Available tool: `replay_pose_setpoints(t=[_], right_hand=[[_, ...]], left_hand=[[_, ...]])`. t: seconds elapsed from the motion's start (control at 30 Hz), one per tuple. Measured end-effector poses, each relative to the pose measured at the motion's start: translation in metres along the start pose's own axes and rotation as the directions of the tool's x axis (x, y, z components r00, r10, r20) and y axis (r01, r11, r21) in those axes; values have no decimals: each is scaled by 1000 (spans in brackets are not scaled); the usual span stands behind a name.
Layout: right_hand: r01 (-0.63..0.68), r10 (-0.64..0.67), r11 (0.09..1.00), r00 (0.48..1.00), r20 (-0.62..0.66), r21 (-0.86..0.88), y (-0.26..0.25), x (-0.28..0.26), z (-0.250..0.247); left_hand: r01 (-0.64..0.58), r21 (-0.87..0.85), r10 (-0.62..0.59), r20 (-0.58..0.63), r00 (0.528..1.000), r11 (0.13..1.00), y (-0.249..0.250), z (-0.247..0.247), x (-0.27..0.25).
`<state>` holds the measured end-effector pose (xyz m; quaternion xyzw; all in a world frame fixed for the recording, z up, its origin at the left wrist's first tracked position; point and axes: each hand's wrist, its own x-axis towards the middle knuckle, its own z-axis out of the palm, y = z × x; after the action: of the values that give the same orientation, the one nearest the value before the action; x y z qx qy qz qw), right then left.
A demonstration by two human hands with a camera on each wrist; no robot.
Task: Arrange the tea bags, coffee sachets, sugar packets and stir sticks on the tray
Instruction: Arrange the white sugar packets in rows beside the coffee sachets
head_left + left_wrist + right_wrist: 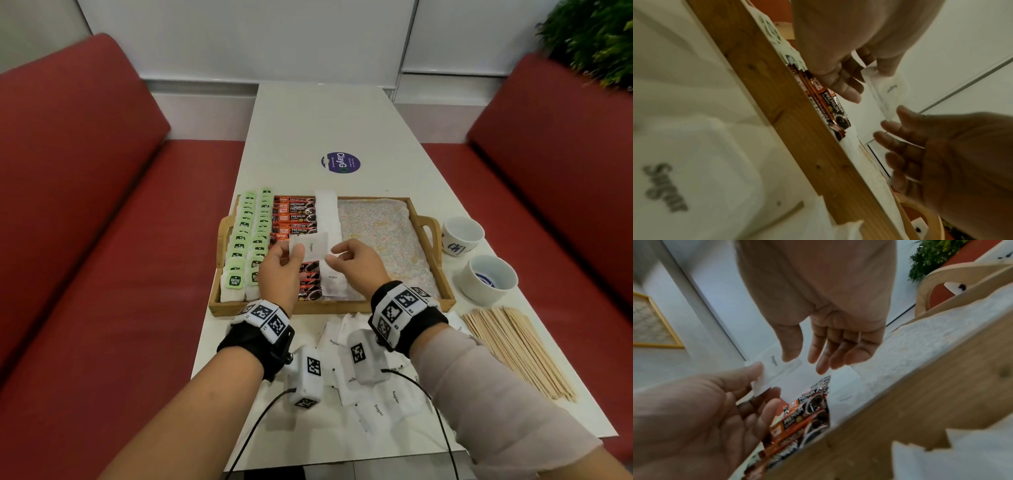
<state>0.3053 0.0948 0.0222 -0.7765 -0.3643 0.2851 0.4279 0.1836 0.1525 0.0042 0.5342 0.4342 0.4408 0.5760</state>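
Observation:
My left hand (295, 254) pinches a white sugar packet (312, 247) by its left end, above the wooden tray (329, 308). The left wrist view shows the thumb and fingers closed on that packet (891, 88). My right hand (337, 257) hovers just right of it with its fingers relaxed and holding nothing; the right wrist view shows this hand (807, 361) spread over the packet (769, 369). In the tray lie green tea bags (245, 240), orange coffee sachets (296, 216) and a column of sugar packets (329, 219). Wooden stir sticks (517, 349) lie on the table at the right.
Several loose sugar packets (376, 404) lie on the white table under my wrists. Two white cups (462, 236) (488, 279) stand right of the tray. The tray's right half shows its bare speckled liner (380, 236). Red benches flank the table.

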Motion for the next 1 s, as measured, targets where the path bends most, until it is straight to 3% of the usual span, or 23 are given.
replay_pose_setpoints(t=[0.07,0.33,0.57,0.8,1.0], right_hand=[[5,-8,998,999,33,70,-4,-3,1],[-45,86,930,992,-96,364,-2,-5,-8],[-84,89,995,989,-119,50,21,8,-10],[-125,125,978,992,-11,-167,29,15,-6],[-141,148,940,989,-2,-312,29,15,0]], left_hand=[[-27,49,26,27,999,998,1,3,-3],[-98,342,11,248,969,935,-4,-1,-4],[-131,475,30,215,976,870,-2,-8,3],[-189,601,38,255,966,776,-3,-8,3],[-234,681,5,320,947,694,-5,-3,5]])
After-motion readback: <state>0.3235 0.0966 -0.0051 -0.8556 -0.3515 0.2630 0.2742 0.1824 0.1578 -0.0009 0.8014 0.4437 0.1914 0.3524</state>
